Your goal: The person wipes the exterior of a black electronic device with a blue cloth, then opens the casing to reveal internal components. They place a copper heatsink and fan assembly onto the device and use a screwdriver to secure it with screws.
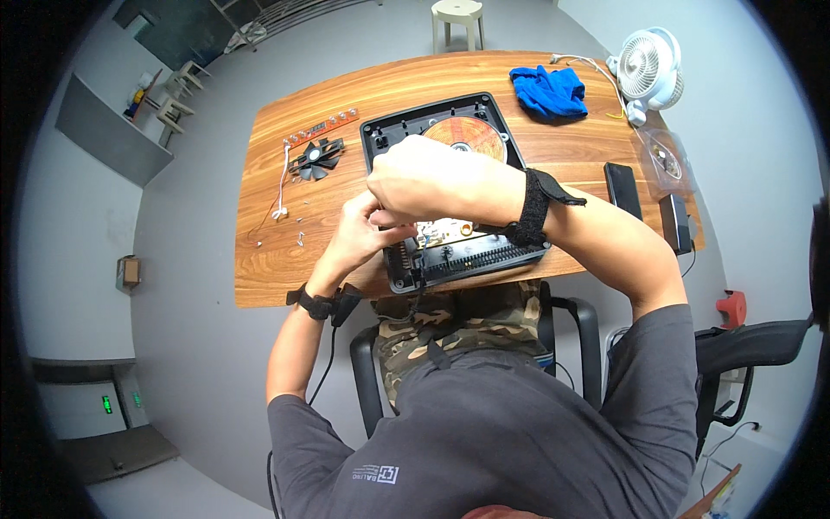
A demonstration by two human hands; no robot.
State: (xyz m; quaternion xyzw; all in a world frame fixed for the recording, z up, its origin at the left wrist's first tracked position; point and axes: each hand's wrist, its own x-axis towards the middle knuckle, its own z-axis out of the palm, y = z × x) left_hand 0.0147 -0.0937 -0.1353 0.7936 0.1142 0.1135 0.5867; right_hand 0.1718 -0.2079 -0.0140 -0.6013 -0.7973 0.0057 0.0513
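An open black plastic appliance housing lies on the wooden table in front of me. Inside it are a round copper-coloured coil and a pale circuit board, partly covered by my hands. My right hand is closed over the housing's left side, back upward, so its fingertips are hidden. Just below it, my left hand has its fingers pinched together at the housing's left edge. Whatever sits between the fingers of either hand cannot be made out. A black cord hangs over the near edge of the housing.
Left of the housing lie a small black fan, an orange-red circuit strip, a white cable and several screws. Rightward are a blue cloth, a white fan, a flat black object and a clear box.
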